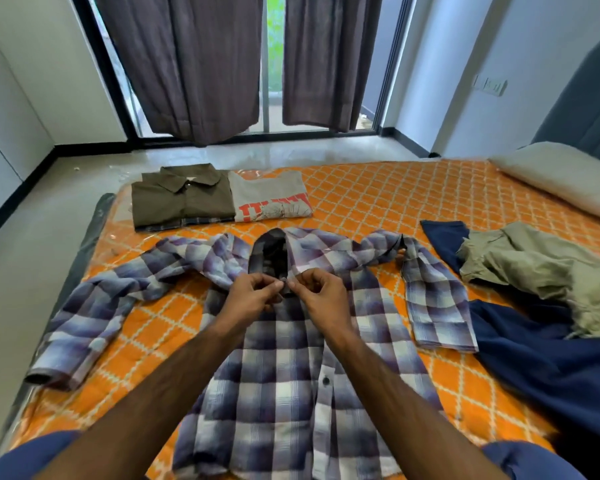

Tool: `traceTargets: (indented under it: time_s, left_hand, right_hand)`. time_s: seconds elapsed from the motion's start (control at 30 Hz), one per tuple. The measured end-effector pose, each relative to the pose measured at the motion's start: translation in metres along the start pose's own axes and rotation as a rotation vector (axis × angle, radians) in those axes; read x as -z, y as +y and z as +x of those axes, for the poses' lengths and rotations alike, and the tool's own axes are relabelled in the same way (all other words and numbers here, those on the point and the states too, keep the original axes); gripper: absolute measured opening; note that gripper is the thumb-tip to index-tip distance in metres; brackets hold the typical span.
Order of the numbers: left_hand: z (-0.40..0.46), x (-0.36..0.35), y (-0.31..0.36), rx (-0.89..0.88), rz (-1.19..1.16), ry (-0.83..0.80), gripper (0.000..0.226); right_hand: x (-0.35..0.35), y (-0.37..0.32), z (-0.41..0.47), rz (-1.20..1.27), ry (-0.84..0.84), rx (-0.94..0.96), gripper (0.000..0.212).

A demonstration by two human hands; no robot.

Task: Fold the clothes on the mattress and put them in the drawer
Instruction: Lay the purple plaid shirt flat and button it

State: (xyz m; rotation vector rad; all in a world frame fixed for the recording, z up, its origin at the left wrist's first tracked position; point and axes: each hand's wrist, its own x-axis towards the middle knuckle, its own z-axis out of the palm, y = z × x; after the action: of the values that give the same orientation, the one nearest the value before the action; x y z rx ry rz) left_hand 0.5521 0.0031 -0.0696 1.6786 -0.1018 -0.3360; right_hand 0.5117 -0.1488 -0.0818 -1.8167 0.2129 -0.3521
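A blue and white plaid shirt (284,372) lies face up on the orange patterned mattress (368,202), sleeves spread left and right. My left hand (253,294) and my right hand (321,292) meet just below the collar, each pinching the shirt's placket at a top button. Farther away lie a folded olive shirt (182,199) and a folded grey T-shirt with red print (271,199), side by side. To the right, a crumpled khaki garment (541,268) rests on a dark blue garment (548,358). No drawer is in view.
A pale pillow (558,178) lies at the mattress's far right against a grey headboard (582,109). Beyond the mattress is a bare tiled floor (49,223), then dark curtains (194,64) over a glass door. White cupboard fronts line the left wall.
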Motion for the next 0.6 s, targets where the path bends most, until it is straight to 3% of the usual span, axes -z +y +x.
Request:
traceTargets:
  time_s: [0.23,0.6]
  left_hand:
    - [0.001,0.002,-0.003,-0.02,-0.044,0.012,0.015]
    - [0.008,0.004,-0.005,-0.045,-0.041,0.094,0.009]
  right_hand:
    - [-0.012,0.003,-0.007,-0.015,0.046,-0.015,0.005]
    - [-0.024,-0.003,-0.016,0.164,0.1,-0.103,0.013]
